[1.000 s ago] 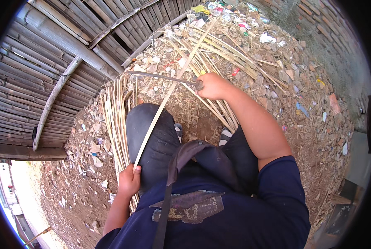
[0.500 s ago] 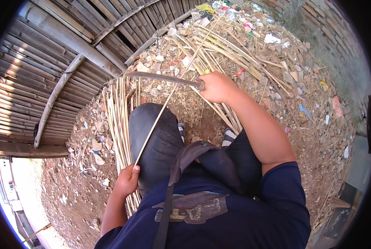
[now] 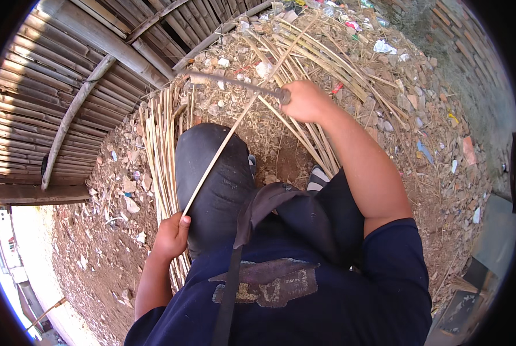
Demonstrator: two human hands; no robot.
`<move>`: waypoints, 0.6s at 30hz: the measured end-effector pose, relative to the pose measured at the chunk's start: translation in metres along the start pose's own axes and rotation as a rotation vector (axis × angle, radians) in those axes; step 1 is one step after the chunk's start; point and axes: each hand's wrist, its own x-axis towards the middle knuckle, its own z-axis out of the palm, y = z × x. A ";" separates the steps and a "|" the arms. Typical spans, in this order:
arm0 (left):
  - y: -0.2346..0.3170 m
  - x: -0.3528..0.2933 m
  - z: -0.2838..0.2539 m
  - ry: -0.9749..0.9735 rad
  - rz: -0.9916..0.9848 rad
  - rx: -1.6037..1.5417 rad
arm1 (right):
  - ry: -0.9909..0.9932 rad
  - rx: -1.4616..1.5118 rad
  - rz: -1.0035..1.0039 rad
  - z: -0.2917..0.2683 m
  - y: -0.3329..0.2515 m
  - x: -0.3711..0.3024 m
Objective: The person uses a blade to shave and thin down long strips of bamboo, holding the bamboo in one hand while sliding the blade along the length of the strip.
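My left hand (image 3: 172,235) is closed round the near end of a long, thin bamboo strip (image 3: 214,164). The strip slants up and away across my dark-trousered left knee, toward the far middle. In my right hand (image 3: 305,101) is the handle of a long, slightly curved knife (image 3: 225,80), its fingers wrapped round it. The blade points left and crosses the strip beyond my knees; I cannot tell whether it touches. Beside my left leg lies a bundle of pale bamboo strips (image 3: 163,153), partly hidden under my left hand.
More bamboo strips (image 3: 327,63) lie ahead to the right, some reaching toward my right foot. A slatted bamboo wall (image 3: 44,115) stands at the left, a brick wall (image 3: 462,46) at the right. Stones, rubble and scraps of litter cover the ground (image 3: 105,230).
The knife blade has swung slightly farther away, blurred by motion, and my right hand has shifted a little with it. My left hand still grips the strip.
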 end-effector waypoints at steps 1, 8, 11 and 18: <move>-0.001 0.003 0.000 0.011 0.018 0.012 | 0.103 0.097 0.078 -0.008 0.014 0.003; -0.016 -0.005 -0.004 -0.035 0.022 -0.070 | 0.234 -0.039 -0.042 0.000 -0.023 -0.027; -0.019 0.007 0.002 -0.062 0.010 -0.136 | 0.145 0.051 0.020 -0.002 0.008 -0.008; -0.024 -0.007 -0.001 -0.041 0.021 -0.114 | 0.151 0.065 0.001 -0.017 -0.026 -0.027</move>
